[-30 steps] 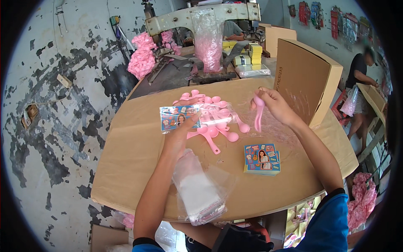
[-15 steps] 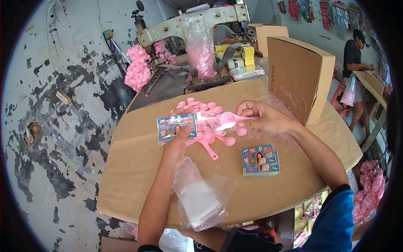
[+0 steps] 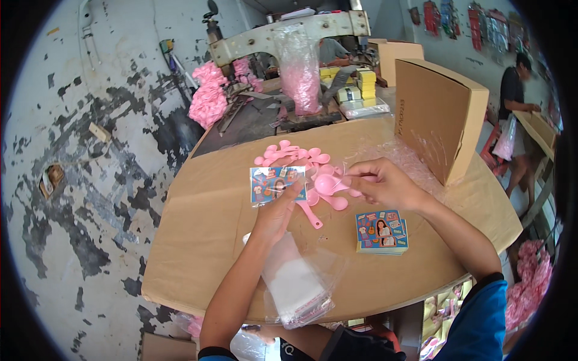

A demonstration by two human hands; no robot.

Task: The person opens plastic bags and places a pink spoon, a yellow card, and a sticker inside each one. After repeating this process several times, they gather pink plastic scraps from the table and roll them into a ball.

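My left hand [image 3: 278,212] is closed on a blue printed card [image 3: 262,188] inside a clear plastic bag, the thumb across its front. To its right, my right hand [image 3: 388,183] pinches a pink measuring spoon [image 3: 325,184] by the handle, its round bowl pointing toward the card. Clear film shows between the two hands, but whether the spoon lies inside the bag I cannot tell. Beneath and behind them is a loose heap of pink spoons [image 3: 284,153]. A stack of similar blue cards [image 3: 382,231] sits right of centre. Empty clear bags [image 3: 294,283] lie near the front edge.
The brown-covered table [image 3: 198,240] has a curved front edge. A tall cardboard box [image 3: 438,120] stands at the right, with crumpled film beside it. Behind is a metal machine arm [image 3: 253,45] with a wrapped column. A person [image 3: 515,96] stands at far right; another sits behind the machine.
The bagged card in my left hand and the pink spoon in my right hand have come closer together. The spoon has dropped slightly. The whole view has shifted a little.
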